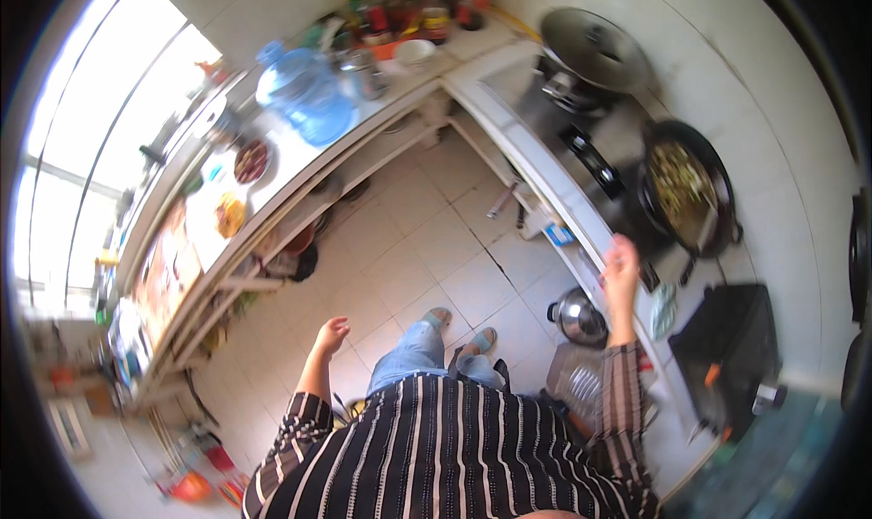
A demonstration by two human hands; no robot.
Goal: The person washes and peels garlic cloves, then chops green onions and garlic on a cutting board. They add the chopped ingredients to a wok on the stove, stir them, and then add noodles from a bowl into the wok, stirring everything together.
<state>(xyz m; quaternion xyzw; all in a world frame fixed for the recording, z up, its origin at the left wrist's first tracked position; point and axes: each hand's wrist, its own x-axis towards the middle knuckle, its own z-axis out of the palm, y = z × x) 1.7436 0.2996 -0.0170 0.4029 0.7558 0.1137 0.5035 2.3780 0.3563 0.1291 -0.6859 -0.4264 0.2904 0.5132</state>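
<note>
My left hand [332,335] hangs over the tiled floor with its fingers loosely curled, holding nothing that I can see. Raised near the front edge of the stove counter is my right hand [620,263], blurred, so whether anything is in it cannot be told. Beyond it, a black wok [725,229] of chopped greenish food in liquid sits on the gas stove [545,110], with a utensil resting inside. Another pan with a domed lid [589,45] stands on the far burner. A folded pale green cloth [663,311] lies beside the right hand.
Along the left counter [286,168] stand a blue plastic water jug [306,97], a bowl of reddish-brown food [252,161] and a plate of yellow food [230,214]. Bottles [434,15] crowd the far corner. A lidded steel pot [580,317] is low at right. A black box-like object [729,335] stands beyond the cloth.
</note>
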